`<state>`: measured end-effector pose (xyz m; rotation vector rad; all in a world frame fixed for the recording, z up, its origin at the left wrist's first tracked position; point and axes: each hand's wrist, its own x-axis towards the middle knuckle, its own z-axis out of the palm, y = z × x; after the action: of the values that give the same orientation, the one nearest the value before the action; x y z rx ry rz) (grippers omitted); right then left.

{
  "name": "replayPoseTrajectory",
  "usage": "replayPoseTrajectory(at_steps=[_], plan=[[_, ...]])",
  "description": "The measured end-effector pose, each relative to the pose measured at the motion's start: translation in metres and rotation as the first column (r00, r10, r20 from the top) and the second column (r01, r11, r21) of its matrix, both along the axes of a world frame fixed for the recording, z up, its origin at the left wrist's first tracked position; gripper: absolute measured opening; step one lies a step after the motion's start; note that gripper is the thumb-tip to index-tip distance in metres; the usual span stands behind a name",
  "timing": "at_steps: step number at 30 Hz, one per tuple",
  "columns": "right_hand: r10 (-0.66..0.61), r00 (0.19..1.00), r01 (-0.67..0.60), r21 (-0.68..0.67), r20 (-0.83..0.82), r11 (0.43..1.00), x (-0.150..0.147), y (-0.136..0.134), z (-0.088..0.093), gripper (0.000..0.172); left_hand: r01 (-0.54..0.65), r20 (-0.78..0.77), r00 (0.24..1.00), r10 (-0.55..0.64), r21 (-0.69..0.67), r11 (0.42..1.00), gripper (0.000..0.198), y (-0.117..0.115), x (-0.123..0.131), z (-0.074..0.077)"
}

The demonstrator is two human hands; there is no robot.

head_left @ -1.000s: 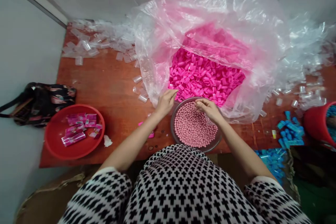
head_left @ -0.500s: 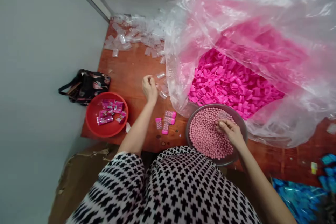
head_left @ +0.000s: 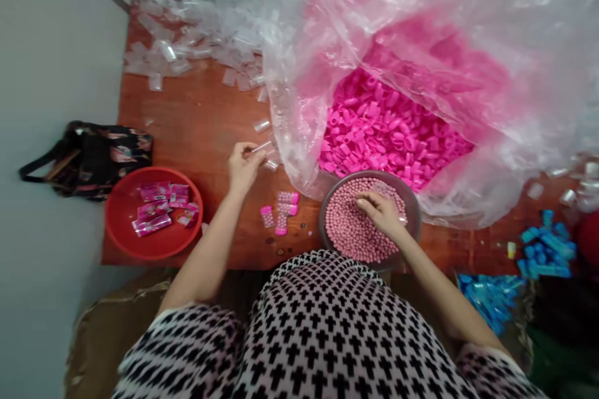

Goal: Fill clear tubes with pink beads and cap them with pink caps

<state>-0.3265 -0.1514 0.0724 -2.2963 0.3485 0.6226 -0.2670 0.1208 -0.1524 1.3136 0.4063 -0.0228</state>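
My left hand (head_left: 243,165) is closed in a pinch on a small clear plastic tube (head_left: 260,147) just above the wooden table (head_left: 187,124). A few more clear tubes lie beside it near the bag's edge. My right hand (head_left: 381,212) rests palm down in a round metal bowl (head_left: 414,215) full of small pink balls (head_left: 350,234), fingers curled into them. Three filled tubes with pink caps (head_left: 279,215) lie on the table between my hands. Behind the bowl a big clear plastic bag (head_left: 374,31) holds a heap of pink caps (head_left: 388,131).
A red bowl (head_left: 121,237) with pink wrapped packets stands at the left front, a dark patterned handbag (head_left: 88,156) behind it. Clear tubes (head_left: 187,50) are piled at the back left. Blue caps (head_left: 545,246) lie at the right, with more in a blue heap lower right.
My left hand went from the bag's edge to the loose tubes and now pinches one. My right hand has sunk into the pink balls. The view has swung about.
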Motion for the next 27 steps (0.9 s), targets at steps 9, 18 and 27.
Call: replayPoseTrajectory(at_steps=[9,18,27], plan=[[0.002,0.999,0.011,0.258,-0.05,0.966,-0.053,0.018,-0.007,0.032,0.663,0.286,0.664,-0.691,0.202,0.721,0.025,-0.085,-0.097,0.133],[-0.109,0.966,0.155,-0.187,0.233,0.97,-0.072,-0.078,0.031,0.03,0.603,0.0,0.275,-0.961,0.779,0.173,0.025,-0.168,-0.078,0.134],[0.074,0.941,0.068,-0.397,0.332,0.915,-0.023,-0.1,0.037,0.029,0.708,0.166,0.386,-0.907,0.577,0.407,0.014,-0.234,-0.101,0.126]])
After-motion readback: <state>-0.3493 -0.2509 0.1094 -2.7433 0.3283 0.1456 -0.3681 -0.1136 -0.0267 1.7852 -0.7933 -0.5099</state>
